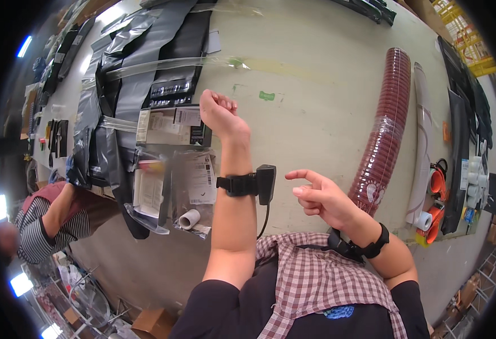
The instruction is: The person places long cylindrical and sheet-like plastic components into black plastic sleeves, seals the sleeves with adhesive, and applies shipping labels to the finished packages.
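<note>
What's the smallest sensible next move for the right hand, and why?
Probably bring the right hand slightly left to the black box on the left forearm's strap: its index finger extends toward that box, a gap separates them, and nothing shows in its grasp.

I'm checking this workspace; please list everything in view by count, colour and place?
Table: one, pale, centre.
Plastic bags: several, grey and black, left and right.
Labelled packages: several, white and clear, left.
Hollow roll: at least one, white, front left.
Film-wrapped ribbed column: one, dark red, right.
Ring-shaped items: several, orange, right.
Crate: at least one, yellow, upper right.
Cardboard box: at least one, brown, lower left.
Co-worker: one, striped sleeve, far left.
Rim clutter: too blurred to count.
Apron: one, brown checked, lower centre.
Strapped devices: two, black, one per arm.
Left grip: one, bare, upper centre.
Right grip: one, bare, left of column.
</note>
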Available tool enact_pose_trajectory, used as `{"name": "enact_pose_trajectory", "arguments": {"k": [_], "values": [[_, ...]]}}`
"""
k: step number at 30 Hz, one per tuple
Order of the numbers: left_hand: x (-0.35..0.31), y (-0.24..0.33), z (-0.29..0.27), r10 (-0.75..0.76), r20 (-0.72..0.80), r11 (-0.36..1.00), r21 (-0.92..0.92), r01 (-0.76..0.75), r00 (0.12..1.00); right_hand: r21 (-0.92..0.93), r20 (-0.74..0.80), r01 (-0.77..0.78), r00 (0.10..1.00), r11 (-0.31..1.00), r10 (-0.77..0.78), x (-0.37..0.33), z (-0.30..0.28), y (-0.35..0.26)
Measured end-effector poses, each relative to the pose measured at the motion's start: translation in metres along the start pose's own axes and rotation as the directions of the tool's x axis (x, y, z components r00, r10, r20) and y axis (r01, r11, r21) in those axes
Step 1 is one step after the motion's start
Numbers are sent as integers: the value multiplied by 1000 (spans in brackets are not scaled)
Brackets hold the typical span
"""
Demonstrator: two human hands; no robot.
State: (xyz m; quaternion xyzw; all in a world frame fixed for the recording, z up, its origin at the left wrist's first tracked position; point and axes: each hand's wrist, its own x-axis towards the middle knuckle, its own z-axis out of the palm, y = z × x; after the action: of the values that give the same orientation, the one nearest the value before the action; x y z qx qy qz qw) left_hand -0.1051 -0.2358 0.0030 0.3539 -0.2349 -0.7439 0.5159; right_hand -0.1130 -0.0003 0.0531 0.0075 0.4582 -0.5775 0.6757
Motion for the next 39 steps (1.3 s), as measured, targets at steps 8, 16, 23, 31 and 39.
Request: {"name": "enact_pose_trajectory", "arguments": {"k": [8,16,23,31,39], "values": [[1,-10,2,-35,-34,999,-33,34,999,79,11,131,991,988,-132,10,5,0],[2,-7,-2,-37,-80,999,-43,34,996,-695,117,373,903,615,-414,12,12,12],[2,-2,-10,-58,-114,996,-77,50,992,-495,15,398,893,773,-450,17,6,17],[-9,-6,-6,-56,-90,997,-60,51,994,-317,-133,168,967,933,-219,37,17,15],[-12,-8,-9,-35,-24,999,-16,34,999,-236,-158,147,970,961,-187,35,18,5]]}}
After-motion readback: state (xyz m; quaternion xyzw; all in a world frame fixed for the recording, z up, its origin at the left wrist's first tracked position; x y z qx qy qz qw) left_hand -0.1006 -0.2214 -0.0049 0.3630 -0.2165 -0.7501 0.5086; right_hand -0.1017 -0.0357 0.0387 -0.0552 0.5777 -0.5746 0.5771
